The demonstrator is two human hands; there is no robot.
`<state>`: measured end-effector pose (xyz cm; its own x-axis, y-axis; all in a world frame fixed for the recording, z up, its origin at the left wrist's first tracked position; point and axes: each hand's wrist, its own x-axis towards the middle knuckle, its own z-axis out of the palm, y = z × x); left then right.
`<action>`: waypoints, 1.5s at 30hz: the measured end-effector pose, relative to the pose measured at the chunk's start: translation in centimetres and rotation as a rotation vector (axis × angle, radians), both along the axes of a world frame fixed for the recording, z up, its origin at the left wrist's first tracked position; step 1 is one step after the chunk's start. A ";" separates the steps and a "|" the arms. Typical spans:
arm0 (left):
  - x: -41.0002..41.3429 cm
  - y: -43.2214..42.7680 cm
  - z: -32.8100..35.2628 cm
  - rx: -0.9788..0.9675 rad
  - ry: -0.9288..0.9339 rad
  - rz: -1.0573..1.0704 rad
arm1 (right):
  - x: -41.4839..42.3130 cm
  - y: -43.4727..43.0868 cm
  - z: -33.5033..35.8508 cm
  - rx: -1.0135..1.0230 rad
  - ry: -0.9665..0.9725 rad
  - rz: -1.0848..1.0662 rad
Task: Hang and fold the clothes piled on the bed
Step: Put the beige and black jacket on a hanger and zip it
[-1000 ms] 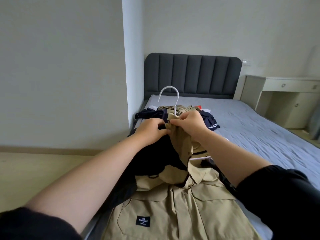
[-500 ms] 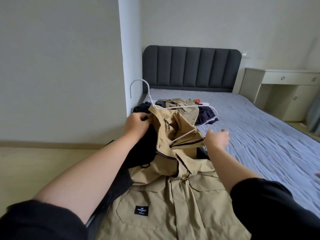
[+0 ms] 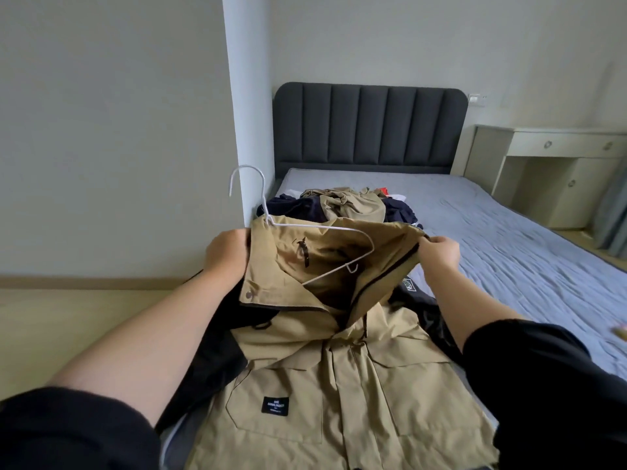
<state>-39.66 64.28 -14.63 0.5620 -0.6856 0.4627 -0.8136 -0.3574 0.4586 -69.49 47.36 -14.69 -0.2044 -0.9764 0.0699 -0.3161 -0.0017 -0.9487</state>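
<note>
Jacket (image 3: 339, 385) at near edge of bed (image 3: 509, 259), neck stretched wide between left hand (image 3: 227, 256) and right hand (image 3: 439, 254), each gripping a side, to seat hanger (image 3: 315, 226) inside; pile (image 3: 349, 201) beyond, toward headboard (image 3: 369, 127).

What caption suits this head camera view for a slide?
Left hand and right hand hold a khaki jacket open around a white hanger.
</note>
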 end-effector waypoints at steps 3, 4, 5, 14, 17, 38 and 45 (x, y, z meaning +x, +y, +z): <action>-1.6 -0.9 -0.6 0.034 -0.056 -0.030 | 1.9 1.7 2.4 -0.046 -0.082 0.082; -2.3 -1.3 -0.7 0.053 -0.070 -0.056 | 3.1 2.6 3.0 -0.049 -0.108 0.142; -2.9 -1.8 -0.7 0.080 -0.076 -0.086 | 4.5 3.7 3.4 -0.041 -0.154 0.220; -2.9 -1.8 -1.3 -0.109 0.410 -0.234 | 8.6 9.8 2.3 0.241 -0.228 0.992; -2.6 -1.4 -0.9 -0.155 0.434 -0.197 | 8.1 8.7 2.1 0.107 -0.074 0.826; -3.0 -2.0 0.9 -0.072 0.517 -0.388 | 7.1 4.9 3.8 -0.383 0.488 0.507; -4.1 -2.4 0.0 -0.174 0.387 -0.385 | 9.6 9.8 3.0 -0.610 0.349 0.654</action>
<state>-43.74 61.92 -14.58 0.4380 -0.8063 0.3975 -0.6312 0.0390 0.7746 -59.93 57.18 -11.70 0.4968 -0.6651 0.5575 -0.3417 -0.7404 -0.5788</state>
